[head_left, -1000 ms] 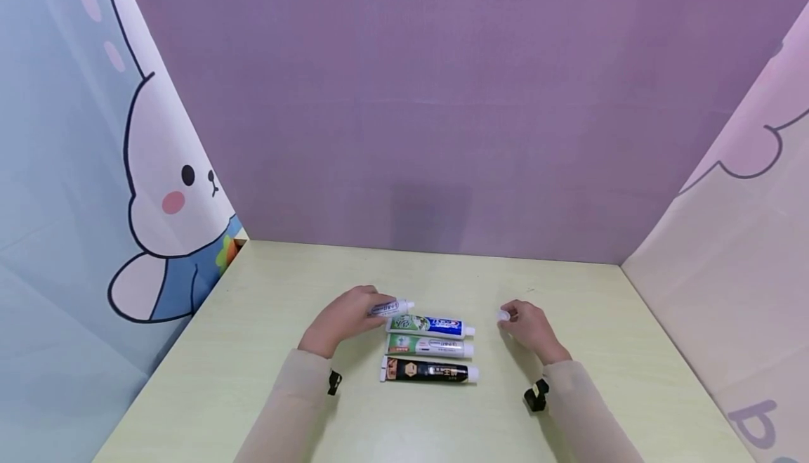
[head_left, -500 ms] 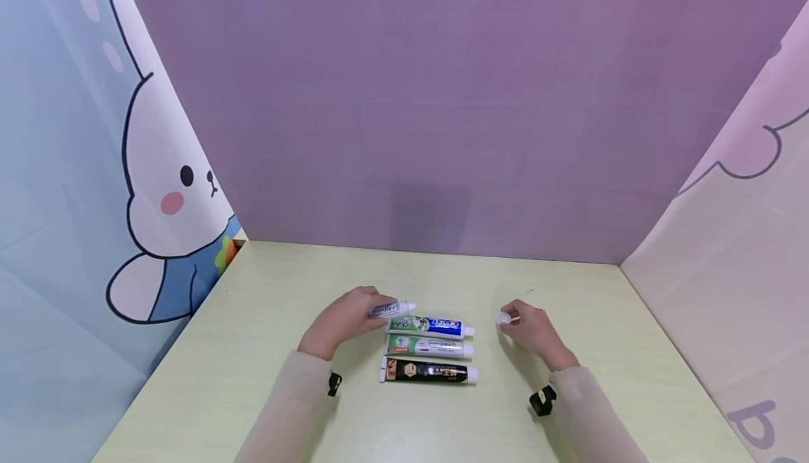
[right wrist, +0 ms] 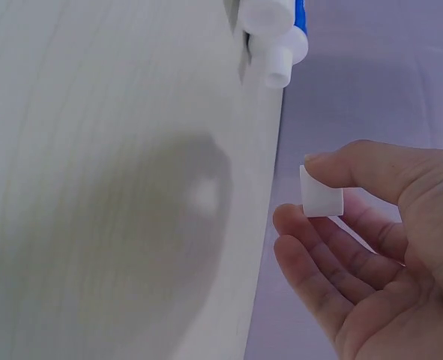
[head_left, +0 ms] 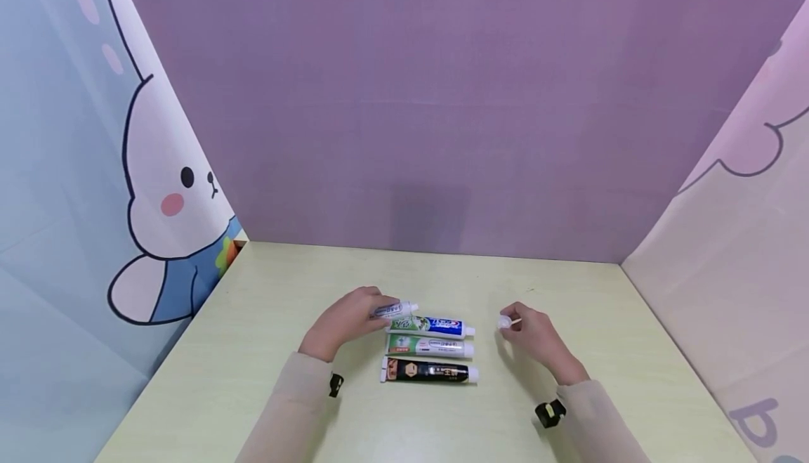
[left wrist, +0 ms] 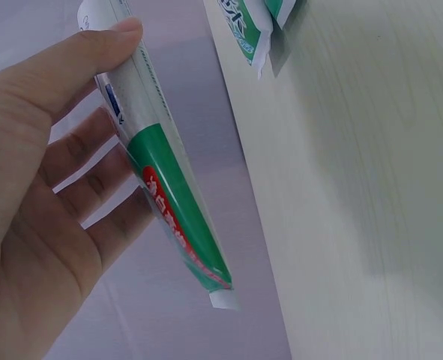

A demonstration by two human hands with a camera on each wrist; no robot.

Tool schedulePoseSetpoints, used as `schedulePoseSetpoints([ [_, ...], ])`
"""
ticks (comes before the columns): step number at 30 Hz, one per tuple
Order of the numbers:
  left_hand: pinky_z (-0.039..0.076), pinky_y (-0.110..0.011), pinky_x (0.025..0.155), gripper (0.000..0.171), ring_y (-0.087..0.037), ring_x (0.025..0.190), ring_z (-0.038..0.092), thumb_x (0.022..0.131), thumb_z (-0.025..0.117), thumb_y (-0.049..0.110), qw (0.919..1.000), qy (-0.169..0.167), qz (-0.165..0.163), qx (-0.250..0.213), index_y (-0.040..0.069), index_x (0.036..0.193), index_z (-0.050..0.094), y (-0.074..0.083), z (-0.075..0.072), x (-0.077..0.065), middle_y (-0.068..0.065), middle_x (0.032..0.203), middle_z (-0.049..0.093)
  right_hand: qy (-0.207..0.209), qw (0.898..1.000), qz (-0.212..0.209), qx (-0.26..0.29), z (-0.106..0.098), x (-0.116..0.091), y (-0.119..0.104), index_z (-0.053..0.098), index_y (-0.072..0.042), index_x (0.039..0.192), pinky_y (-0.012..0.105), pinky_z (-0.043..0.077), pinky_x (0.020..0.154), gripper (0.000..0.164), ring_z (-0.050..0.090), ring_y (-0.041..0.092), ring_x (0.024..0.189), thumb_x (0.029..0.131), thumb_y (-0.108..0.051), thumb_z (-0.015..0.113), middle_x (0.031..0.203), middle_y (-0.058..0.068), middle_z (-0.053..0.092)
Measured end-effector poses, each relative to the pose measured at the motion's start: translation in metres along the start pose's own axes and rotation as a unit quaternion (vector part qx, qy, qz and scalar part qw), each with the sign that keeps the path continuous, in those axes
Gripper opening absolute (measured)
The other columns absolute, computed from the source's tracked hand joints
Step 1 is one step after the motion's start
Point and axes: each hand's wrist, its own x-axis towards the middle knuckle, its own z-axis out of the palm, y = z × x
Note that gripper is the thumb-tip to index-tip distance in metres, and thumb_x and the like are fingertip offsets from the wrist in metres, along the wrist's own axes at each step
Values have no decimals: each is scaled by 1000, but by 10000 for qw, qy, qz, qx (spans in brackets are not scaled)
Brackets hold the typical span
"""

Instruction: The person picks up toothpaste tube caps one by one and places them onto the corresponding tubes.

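My left hand (head_left: 346,315) grips a white and green toothpaste tube (left wrist: 175,199) between thumb and fingers. Its bare, narrow nozzle (right wrist: 279,69) points right, with no cap on it. Apart from it, to the right, my right hand (head_left: 536,334) pinches a small white cap (right wrist: 322,193) between thumb and fingertips. Just in front of the held tube lies a blue and green toothpaste tube (head_left: 439,327), partly overlapped by it in the head view. A white and green tube (head_left: 442,347) and a black tube (head_left: 430,371) follow in the same row, all capped on the right.
The tubes lie on a pale wooden table (head_left: 404,421). A purple cloth wall (head_left: 417,98) stands along the back. Printed cloths close off the sides, with a cartoon rabbit (head_left: 170,168) on the left one. Each wrist carries a small black device (head_left: 550,414).
My right hand has turned the cap so that its end faces more toward the head camera, and the right wrist has shifted slightly right and nearer. The left hand and the tubes stay nearly still.
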Motion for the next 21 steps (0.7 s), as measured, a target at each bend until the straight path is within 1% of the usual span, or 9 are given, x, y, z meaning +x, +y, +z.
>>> schedulePoseSetpoints([
  [9, 54, -26, 77, 41, -8, 84, 58, 89, 79, 20, 10000, 18, 39, -84, 11, 127, 70, 1, -1, 2, -1, 102, 68, 111, 9994, -320, 43, -1, -2, -8, 67, 0, 113, 40, 57, 78, 27, 68, 27, 92, 87, -1, 73, 108, 13, 69],
  [12, 54, -26, 78, 40, -8, 85, 58, 89, 79, 19, 9999, -3, 73, -111, 11, 127, 70, 2, -1, 3, -1, 103, 68, 71, 9991, -411, 105, 1, -1, -13, 67, 0, 114, 39, 57, 79, 28, 68, 26, 92, 87, 0, 73, 108, 12, 69],
  [17, 54, -26, 80, 41, -8, 86, 58, 89, 78, 21, 9998, -73, 108, -166, 12, 128, 70, 7, 1, 6, 0, 103, 68, -25, 9987, -433, 286, 6, -1, -23, 67, 0, 116, 37, 57, 79, 29, 67, 25, 93, 87, -1, 74, 108, 10, 69],
  [21, 54, -26, 79, 41, -8, 85, 57, 89, 78, 20, 9995, -93, 223, -206, 11, 128, 70, 11, 3, 10, -1, 103, 69, -83, 9977, -511, 448, 11, -2, -30, 67, 0, 116, 35, 58, 77, 30, 67, 23, 92, 87, -1, 75, 107, 9, 69],
])
